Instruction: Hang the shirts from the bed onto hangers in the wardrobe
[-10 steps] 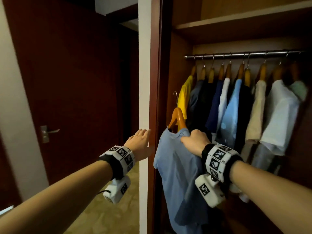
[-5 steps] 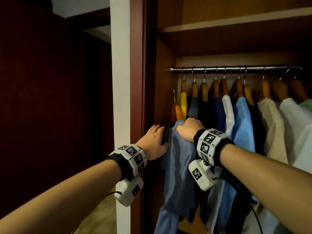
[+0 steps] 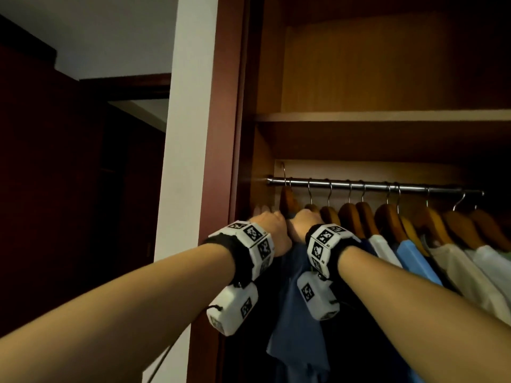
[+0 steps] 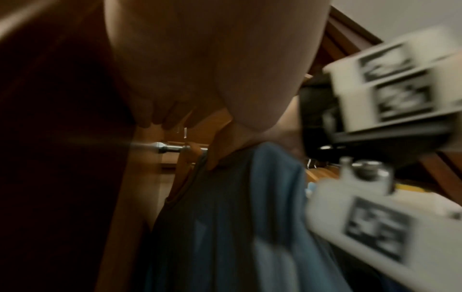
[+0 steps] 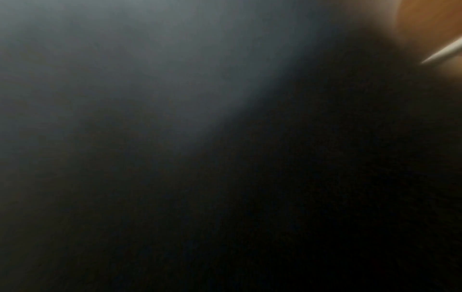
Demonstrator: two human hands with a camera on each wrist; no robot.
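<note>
A blue shirt (image 3: 298, 286) hangs on a wooden hanger (image 3: 289, 201) at the far left end of the wardrobe's metal rail (image 3: 373, 186). The hanger's hook (image 3: 284, 172) crosses the rail, and its top stands higher than the other hooks. My right hand (image 3: 304, 219) grips the hanger's right shoulder through the shirt. My left hand (image 3: 265, 214) lies against the left shoulder, fingers stretched towards the side wall. In the left wrist view my palm (image 4: 200, 69) hovers over the shirt's (image 4: 225, 217) collar, near the rail (image 4: 170, 148). The right wrist view shows only blurred dark fabric (image 5: 150, 59).
Several shirts (image 3: 414, 255) on wooden hangers fill the rail to the right, packed close. A shelf (image 3: 387, 116) runs just above the rail. The wardrobe's side wall (image 3: 265, 161) stands tight on the left, with a white post (image 3: 188, 134) beyond it.
Both hands have risen with the blue shirt and hanger, from chest height up to the rail's left end. The left hand has come in against the shirt.
</note>
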